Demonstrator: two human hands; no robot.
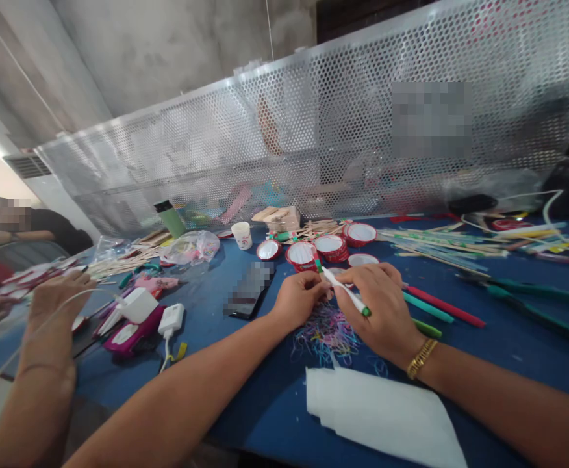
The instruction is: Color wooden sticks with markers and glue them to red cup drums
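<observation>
My right hand (384,305) is closed around a white marker with a green end (345,291), held slanted with its tip pointing up-left. My left hand (300,298) sits just left of it, fingers pinched together over something small that I cannot make out. Both hands hover above a loose heap of thin coloured rubber bands (324,333) on the blue table (245,383). A gold bracelet (421,358) circles my right wrist. Several red-rimmed paper cups (330,246) stand just beyond my fingers.
A white folded sheet (382,416) lies near the front edge. A dark phone (250,290) is left of my hands; coloured markers (443,305) and green-handled pliers (523,296) lie right. Another person's hand (58,302) works at far left by white chargers (170,320). A perforated metal screen (343,123) backs the table.
</observation>
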